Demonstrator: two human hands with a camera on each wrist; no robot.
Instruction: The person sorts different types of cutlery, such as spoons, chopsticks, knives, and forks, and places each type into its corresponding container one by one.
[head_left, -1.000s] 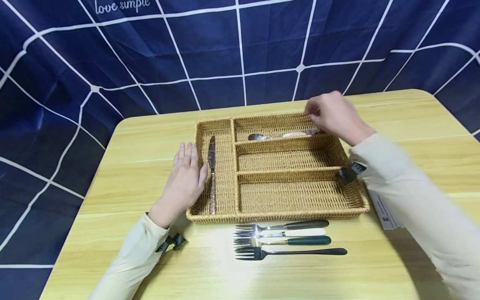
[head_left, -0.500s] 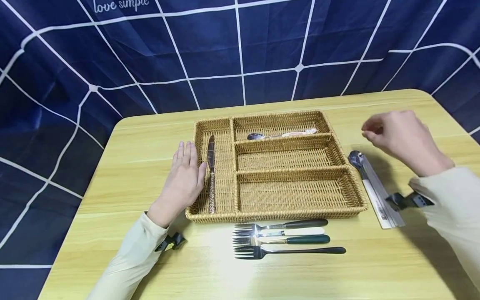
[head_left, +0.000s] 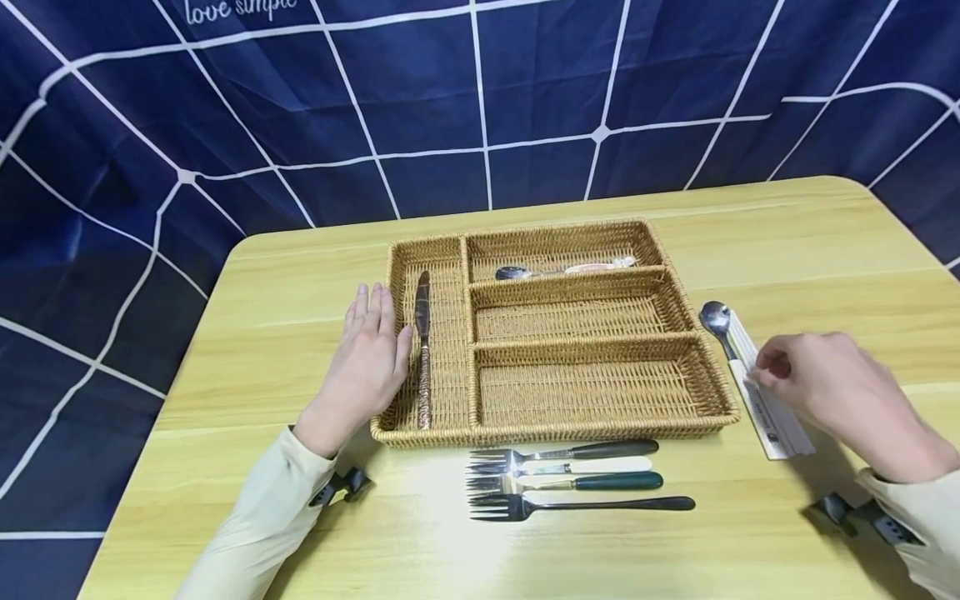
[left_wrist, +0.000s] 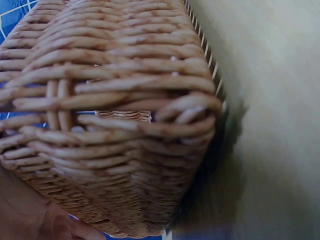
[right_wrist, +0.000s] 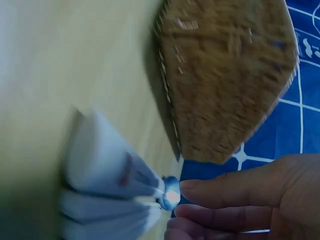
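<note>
Yellow wooden table [head_left: 225,367], tan woven four-compartment tray [head_left: 585,432], white-handled silver spoon [head_left: 742,382]

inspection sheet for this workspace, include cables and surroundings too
Surface: wood-look table, glare at the front.
Job's things: wicker tray with knife in left compartment, small spoon in back compartment; four forks in front; white-handled spoon and pale strips to its right.
Clutter: nothing seen.
Grips: left grip, a flat hand, lies along tray's left wall; right grip, fingers bent, is at the pale strips, contact unclear.
Cables: nothing seen.
Surroundings: blue grid-patterned cloth behind.
</note>
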